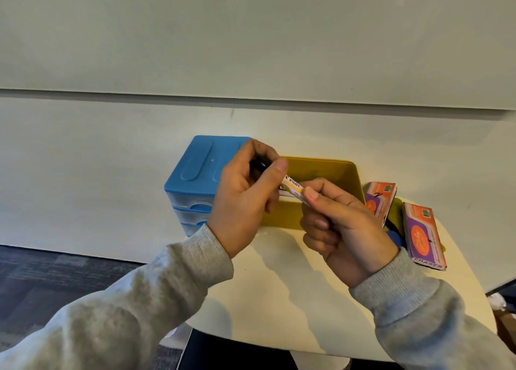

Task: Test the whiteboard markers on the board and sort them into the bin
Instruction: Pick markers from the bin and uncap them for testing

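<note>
We hold the marker [291, 189] above the table [279, 286], left hand [245, 199] curled round its black cap end, right hand [343, 230] pinching the barrel. Behind, at the far edge: yellow bin [335, 171], blue drawer unit [195, 174]; eraser boxes [424, 238] right.

Both forearms, in grey sleeves, reach forward and meet. The left hand [245, 199] is curled, thumb up along the marker [291, 189]. The right hand [343, 230] pinches the marker's other end between thumb and forefinger.
</note>
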